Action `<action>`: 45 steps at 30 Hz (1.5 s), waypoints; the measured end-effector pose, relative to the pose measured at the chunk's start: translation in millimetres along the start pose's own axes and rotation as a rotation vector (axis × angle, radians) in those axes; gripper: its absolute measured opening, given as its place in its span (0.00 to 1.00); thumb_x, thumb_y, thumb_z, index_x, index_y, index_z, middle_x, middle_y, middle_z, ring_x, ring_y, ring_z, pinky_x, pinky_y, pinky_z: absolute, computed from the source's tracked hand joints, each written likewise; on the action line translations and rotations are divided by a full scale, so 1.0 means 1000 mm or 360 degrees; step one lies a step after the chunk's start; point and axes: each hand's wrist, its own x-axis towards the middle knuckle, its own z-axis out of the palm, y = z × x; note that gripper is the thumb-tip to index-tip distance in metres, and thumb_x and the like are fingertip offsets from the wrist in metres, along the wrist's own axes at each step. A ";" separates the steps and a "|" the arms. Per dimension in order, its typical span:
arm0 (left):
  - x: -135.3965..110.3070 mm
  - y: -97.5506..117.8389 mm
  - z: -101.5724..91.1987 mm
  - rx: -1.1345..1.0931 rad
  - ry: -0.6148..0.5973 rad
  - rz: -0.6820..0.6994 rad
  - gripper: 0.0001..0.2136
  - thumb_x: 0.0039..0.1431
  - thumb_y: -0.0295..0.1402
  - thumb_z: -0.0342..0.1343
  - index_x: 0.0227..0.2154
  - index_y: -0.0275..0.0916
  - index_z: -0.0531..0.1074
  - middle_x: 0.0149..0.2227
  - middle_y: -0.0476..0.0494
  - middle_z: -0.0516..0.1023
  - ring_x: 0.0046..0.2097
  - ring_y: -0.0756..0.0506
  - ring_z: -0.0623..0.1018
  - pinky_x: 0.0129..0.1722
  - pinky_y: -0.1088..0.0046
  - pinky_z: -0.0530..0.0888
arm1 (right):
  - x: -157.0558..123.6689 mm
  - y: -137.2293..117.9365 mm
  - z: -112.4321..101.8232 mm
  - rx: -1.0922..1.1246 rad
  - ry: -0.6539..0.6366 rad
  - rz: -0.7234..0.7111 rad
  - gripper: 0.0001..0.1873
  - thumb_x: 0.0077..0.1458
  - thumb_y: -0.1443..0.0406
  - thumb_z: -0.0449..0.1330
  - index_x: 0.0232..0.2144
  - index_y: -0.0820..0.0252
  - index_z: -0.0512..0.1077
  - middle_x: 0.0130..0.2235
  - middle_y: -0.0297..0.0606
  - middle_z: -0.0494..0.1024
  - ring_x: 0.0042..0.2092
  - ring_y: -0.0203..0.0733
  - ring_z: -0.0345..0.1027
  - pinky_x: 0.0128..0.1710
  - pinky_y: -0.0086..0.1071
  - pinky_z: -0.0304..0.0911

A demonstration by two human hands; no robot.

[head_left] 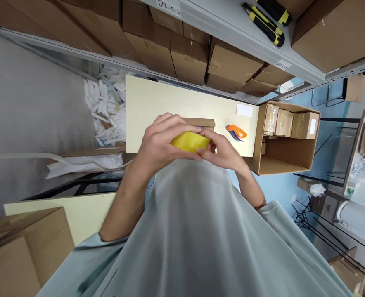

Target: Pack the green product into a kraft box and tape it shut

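Observation:
My left hand (159, 142) and my right hand (221, 150) meet in front of my chest, both closed around a yellow roll of tape (190, 141). The left fingers wrap over its top and side; the right fingertips pinch its right edge. Just beyond the hands a small brown cardboard box (202, 122) lies on the pale yellow table (157, 103). An orange and blue tape dispenser (236, 132) rests on the table to the right of my hands. My grey shirt hides the near part of the table.
An open cardboard carton (286, 154) with small wrapped boxes stands at the table's right end. A white label (245, 110) lies on the table. Shelves of brown boxes (188, 57) run behind. White paper scraps (103, 107) pile at left. A large box (24, 251) sits near left.

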 end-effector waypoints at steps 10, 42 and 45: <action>0.007 -0.027 0.028 -0.1084 0.0472 -0.0652 0.42 0.70 0.80 0.38 0.28 0.47 0.77 0.29 0.43 0.77 0.36 0.39 0.83 0.45 0.53 0.83 | 0.001 0.014 0.000 0.0540 -0.0177 -0.0158 0.19 0.62 0.49 0.67 0.44 0.53 0.70 0.46 0.36 0.73 0.41 0.40 0.70 0.38 0.35 0.71; 0.000 0.018 0.006 0.0011 0.0305 0.0019 0.29 0.79 0.60 0.52 0.28 0.51 0.85 0.27 0.42 0.80 0.29 0.39 0.74 0.36 0.54 0.68 | -0.010 -0.005 0.015 0.0038 -0.0053 -0.0155 0.19 0.63 0.55 0.67 0.53 0.53 0.74 0.50 0.37 0.79 0.42 0.41 0.70 0.39 0.35 0.71; 0.001 0.016 0.010 -0.0106 0.0448 0.0074 0.32 0.83 0.56 0.48 0.29 0.46 0.87 0.27 0.41 0.82 0.27 0.42 0.74 0.33 0.57 0.67 | -0.012 0.002 0.014 0.0120 -0.0032 -0.0182 0.22 0.61 0.57 0.67 0.56 0.53 0.74 0.52 0.37 0.79 0.38 0.38 0.67 0.38 0.34 0.70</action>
